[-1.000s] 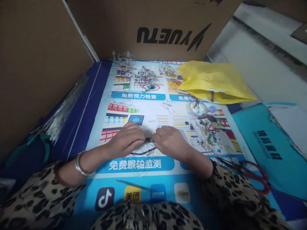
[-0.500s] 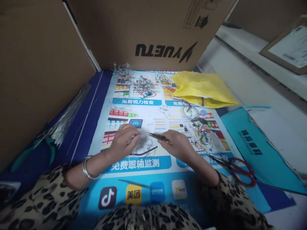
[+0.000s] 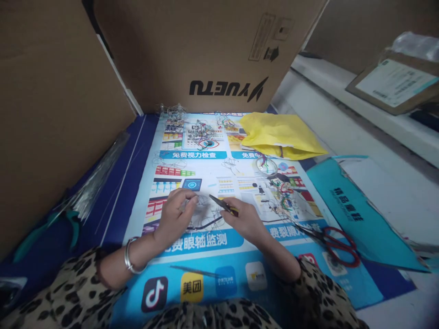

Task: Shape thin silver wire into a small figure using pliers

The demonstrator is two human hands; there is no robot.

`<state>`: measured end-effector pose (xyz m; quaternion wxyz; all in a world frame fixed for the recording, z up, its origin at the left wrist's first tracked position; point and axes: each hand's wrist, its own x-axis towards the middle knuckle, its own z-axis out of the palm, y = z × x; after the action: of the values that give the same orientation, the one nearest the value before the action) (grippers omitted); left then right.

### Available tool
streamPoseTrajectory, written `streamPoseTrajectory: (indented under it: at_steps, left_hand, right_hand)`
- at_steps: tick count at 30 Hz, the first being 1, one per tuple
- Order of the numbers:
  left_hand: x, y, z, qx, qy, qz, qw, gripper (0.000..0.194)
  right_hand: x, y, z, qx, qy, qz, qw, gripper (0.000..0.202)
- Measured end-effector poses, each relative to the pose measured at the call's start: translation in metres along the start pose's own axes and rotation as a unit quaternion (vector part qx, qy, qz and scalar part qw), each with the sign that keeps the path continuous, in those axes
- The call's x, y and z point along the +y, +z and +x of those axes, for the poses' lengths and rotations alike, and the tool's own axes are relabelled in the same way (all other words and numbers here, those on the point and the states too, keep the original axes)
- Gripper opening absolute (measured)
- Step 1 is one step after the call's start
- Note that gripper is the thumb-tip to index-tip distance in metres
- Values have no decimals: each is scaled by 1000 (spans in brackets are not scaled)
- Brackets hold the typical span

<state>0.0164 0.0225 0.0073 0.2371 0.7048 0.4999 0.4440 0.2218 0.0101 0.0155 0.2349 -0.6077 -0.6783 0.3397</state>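
Wire (image 3: 211,213) lies in a thin, loose tangle on the printed sheet (image 3: 206,165), between and below our hands. We judge it very light and springy, easy to bend or snag, so we should take one strand near its end and not squeeze the loops. Our right hand (image 3: 245,221) is closed around a pointed tool (image 3: 219,201), which looks stiff and rather light; its handles give the better hold, well behind the narrow tip. Our left hand (image 3: 174,214) has thumb and fingers bent close, but we cannot tell whether they pinch something.
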Motion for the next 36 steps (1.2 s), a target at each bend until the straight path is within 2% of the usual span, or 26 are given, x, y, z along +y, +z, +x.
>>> streamPoseTrajectory:
  at_steps: [3,6,10,15,21,25,31,36]
  left_hand:
    - [0,-1,0,4,-12,-2,1000,8]
    - [1,-1,1,-2,-19,-11,1000,9]
    - [2,-1,1,-11,-20,-21,1000,9]
    - [3,-2,1,-33,-36,-36,998,10]
    - [2,-3,2,-60,-34,-59,996,11]
    - [0,-2,4,-70,-9,-56,996,12]
    - [-3,1,4,-81,75,-52,993,8]
    - [-5,1,5,-113,93,-53,988,10]
  right_hand:
    - [0,2,-3,-12,17,10,1000,28]
    - [1,3,-3,3,21,17,1000,24]
    - [3,5,-1,26,2,16,1000,18]
    - [3,4,-1,35,3,42,998,19]
    - [3,4,-2,51,-35,41,997,19]
    - [2,4,-2,50,-55,30,997,18]
    - [3,7,-4,65,-78,12,995,14]
    - [3,7,-4,71,-85,10,994,16]
